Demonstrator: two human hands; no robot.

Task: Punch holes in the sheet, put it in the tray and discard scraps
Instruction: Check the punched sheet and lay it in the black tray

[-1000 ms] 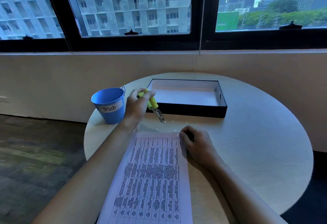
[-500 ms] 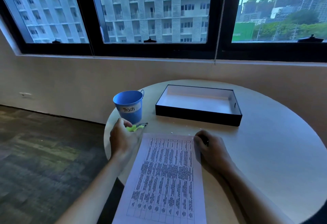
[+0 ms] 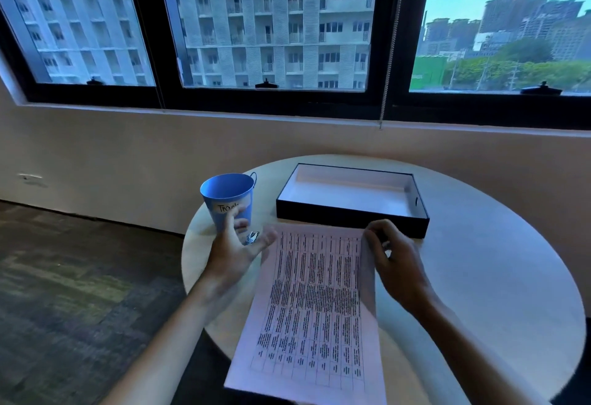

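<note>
Paper this thin is light and limp; it will sag unless taken by an edge or corner. The left hand [image 3: 236, 252] hovers open, fingers spread, just left of the sheet [image 3: 313, 302] and over the punch [image 3: 252, 237] lying on the bench [image 3: 479, 276]. The right hand [image 3: 395, 264] curls at the sheet's far right corner, apparently pinching it, though blur hides the grip itself. Just past the sheet's far edge sits the tray [image 3: 350, 217]; the blue trash bucket [image 3: 225, 192] stands beyond the left hand.

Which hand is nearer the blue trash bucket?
Left. The left hand is open just in front of the bucket; the right hand holds the far right corner of the sheet.
</note>
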